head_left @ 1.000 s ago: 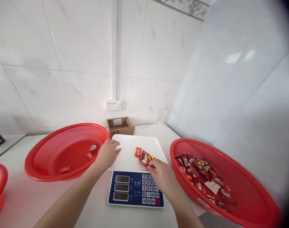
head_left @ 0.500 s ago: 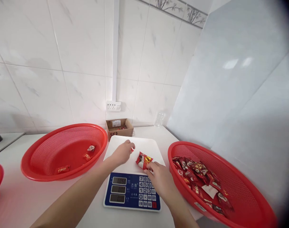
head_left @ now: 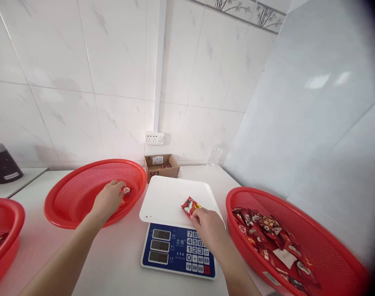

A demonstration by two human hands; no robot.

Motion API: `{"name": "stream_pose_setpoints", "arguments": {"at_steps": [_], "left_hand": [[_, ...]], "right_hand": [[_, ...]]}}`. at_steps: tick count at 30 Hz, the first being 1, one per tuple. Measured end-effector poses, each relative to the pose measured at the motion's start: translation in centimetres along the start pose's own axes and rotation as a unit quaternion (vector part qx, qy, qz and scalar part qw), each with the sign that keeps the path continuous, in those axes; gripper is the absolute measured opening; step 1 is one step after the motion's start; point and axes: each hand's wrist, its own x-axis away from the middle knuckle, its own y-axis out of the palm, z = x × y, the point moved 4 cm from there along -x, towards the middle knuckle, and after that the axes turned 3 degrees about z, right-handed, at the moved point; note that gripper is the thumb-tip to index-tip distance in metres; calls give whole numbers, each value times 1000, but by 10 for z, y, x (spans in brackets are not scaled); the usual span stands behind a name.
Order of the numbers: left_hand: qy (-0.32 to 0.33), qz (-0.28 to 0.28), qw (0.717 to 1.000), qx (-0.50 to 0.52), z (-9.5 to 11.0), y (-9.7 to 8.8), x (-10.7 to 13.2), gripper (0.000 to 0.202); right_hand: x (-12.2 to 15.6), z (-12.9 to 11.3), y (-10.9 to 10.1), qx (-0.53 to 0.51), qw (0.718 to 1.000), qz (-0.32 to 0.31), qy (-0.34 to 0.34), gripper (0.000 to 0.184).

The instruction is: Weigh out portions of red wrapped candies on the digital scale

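My left hand (head_left: 109,198) reaches into the left red basket (head_left: 79,181), fingers curled beside small red packets (head_left: 126,191) on its floor; whether it grips one is unclear. My right hand (head_left: 207,224) rests on the white pan of the scale (head_left: 165,197), fingertips pinching a red snack packet (head_left: 190,205) that lies on the pan. The scale's blue panel (head_left: 178,251) with displays and keypad faces me.
A red basket (head_left: 329,250) at the right holds several red packets. Another red basket (head_left: 5,222) sits at the far left edge. A small cardboard box (head_left: 162,165) and a clear bottle (head_left: 214,156) stand by the tiled wall, a wall socket (head_left: 154,137) above. A dark appliance (head_left: 2,164) is at left.
My left hand moved from the scale pan leftward into the left basket, taking a small red packet off the pan. My right hand stayed on the packet at the pan's front.
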Motion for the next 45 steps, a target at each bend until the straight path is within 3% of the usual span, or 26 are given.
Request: {"name": "stream_pose_setpoints", "arguments": {"at_steps": [3,6,10,13,16,19,21,26,28,32,38,41,45], "left_hand": [[22,-28,994,106,23,10,11,32],[57,-107,962,244,57,27,29,39],[87,-209,879,421,96,49,53,65],[60,-244,799,546,110,57,62,58],[24,-255,754,606,112,56,66,42],[5,-260,747,612,110,52,70,32],[-1,-259,752,606,109,49,73,29],[5,-235,825,513,110,44,80,26],[0,-245,837,489,111,43,82,31],[19,-281,817,503,112,45,84,26],[10,-278,753,596,110,45,86,31],[4,-240,765,598,111,43,86,28],[24,-204,805,557,110,37,85,27]], "right_hand": [[-3,2,1,-56,998,27,19,20],[-4,1,-5,-225,972,55,34,16],[0,-12,-13,-483,875,24,16,23],[5,-19,-14,-599,801,3,17,26],[9,-21,-9,-642,766,-13,36,28],[11,-21,-4,-651,756,-40,55,32],[12,-23,-3,-641,764,-55,47,36],[11,-28,-6,-587,809,-28,1,30],[11,-28,-8,-565,825,4,-5,25],[13,-28,-13,-532,844,70,-26,21],[15,-24,-12,-561,822,100,-2,20],[16,-22,-13,-559,819,126,3,21],[20,-21,-18,-551,819,158,-17,19]]}}
